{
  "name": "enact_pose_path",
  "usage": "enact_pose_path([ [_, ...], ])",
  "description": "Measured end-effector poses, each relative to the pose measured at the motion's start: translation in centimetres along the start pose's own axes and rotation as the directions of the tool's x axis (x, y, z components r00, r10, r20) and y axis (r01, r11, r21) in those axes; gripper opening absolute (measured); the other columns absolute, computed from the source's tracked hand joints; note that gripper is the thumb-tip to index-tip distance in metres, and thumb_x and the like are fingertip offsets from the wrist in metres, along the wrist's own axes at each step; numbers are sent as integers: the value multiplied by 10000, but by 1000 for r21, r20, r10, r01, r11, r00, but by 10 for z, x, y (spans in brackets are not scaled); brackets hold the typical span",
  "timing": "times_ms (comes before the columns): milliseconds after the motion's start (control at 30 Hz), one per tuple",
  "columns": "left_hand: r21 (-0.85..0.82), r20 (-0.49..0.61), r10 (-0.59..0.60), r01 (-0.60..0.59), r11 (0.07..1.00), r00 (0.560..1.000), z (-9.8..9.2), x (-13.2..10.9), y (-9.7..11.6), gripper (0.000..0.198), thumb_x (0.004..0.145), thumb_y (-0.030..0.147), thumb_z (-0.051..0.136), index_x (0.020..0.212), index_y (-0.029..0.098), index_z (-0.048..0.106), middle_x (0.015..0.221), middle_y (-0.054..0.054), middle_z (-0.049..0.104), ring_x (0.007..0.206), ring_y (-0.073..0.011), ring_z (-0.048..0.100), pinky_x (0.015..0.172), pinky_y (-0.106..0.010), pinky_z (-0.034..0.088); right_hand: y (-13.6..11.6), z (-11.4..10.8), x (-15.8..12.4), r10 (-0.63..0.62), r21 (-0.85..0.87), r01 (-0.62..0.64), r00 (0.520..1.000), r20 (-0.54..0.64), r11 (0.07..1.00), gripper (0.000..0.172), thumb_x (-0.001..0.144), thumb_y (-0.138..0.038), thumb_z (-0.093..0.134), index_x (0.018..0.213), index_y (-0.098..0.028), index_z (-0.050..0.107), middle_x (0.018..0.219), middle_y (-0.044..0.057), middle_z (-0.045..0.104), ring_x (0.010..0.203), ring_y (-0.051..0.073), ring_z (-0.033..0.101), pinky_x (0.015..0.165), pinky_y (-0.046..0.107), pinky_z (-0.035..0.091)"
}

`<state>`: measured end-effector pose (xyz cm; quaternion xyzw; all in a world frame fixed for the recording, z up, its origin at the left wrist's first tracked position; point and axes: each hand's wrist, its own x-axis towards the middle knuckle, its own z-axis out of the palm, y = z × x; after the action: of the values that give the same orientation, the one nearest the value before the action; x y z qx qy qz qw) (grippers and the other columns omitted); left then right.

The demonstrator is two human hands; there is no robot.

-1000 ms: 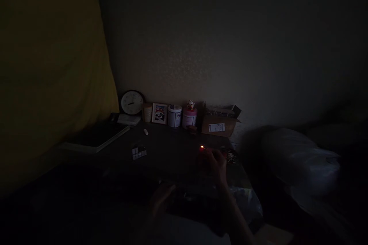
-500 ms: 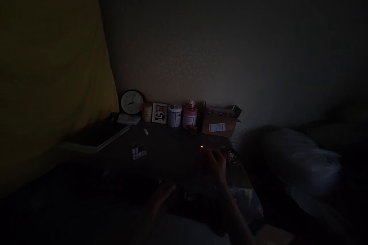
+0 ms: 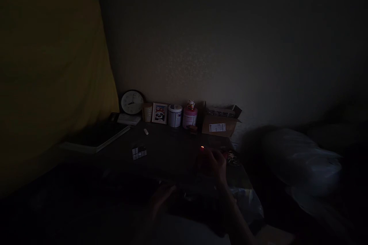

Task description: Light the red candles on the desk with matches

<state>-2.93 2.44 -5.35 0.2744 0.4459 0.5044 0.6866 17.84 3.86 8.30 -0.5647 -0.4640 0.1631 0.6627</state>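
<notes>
The room is very dark. My right hand [image 3: 215,162] is raised over the dark table [image 3: 169,153], its fingers pinched together. A small red glowing tip [image 3: 202,147] shows just beyond the fingertips, and what carries the glow is too dim to name. My left hand [image 3: 162,196] lies low near the table's front edge, beside dark shapes I cannot make out. Its fingers are barely visible. A small pale cube-like block [image 3: 139,152] sits on the table left of the glow.
Along the wall stand a round clock [image 3: 132,102], a small framed picture [image 3: 160,113], a white tin [image 3: 175,115], a pink jar [image 3: 189,117] and an open cardboard box [image 3: 220,124]. A flat book or tablet [image 3: 96,138] lies left. Crinkled plastic [image 3: 247,203] and pale bedding [image 3: 301,160] are right.
The small flame at my right fingertips has shrunk from a bright orange point to a dim red glow. Both hands stay almost where they were.
</notes>
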Motion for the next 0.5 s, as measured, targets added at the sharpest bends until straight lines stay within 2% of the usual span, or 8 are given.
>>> enact_pose_path([
  [200,-44,85,-17,21,999,996,6,-15,5,243,601,306,786,799,201,693,893,-78,741,943,-277,661,882,-406,492,-2,0,-2,98,57,-101,994,50,993,265,671,-427,647,723,-167,655,630,17,668,589,172,589,525,255,435],
  [300,-60,59,-31,35,998,998,7,-17,8,235,610,305,784,796,198,690,852,-83,735,935,-288,656,864,-412,492,-7,0,-3,117,77,-122,991,67,990,272,672,-433,643,723,-166,649,613,17,661,569,171,581,515,257,429],
  [367,-68,34,-46,48,997,998,8,-16,10,212,683,327,731,840,194,681,887,-94,719,944,-280,643,850,-418,490,-8,0,-2,104,67,-108,993,63,992,287,670,-451,635,705,-167,650,602,21,661,576,176,584,534,263,431],
  [500,-84,30,-54,57,995,998,9,-16,13,270,846,336,543,1074,196,581,1118,-79,613,964,-210,599,822,-418,496,-5,-2,-1,54,46,-57,997,52,997,323,667,-489,624,694,-168,654,638,36,669,611,188,592,547,267,436],
])
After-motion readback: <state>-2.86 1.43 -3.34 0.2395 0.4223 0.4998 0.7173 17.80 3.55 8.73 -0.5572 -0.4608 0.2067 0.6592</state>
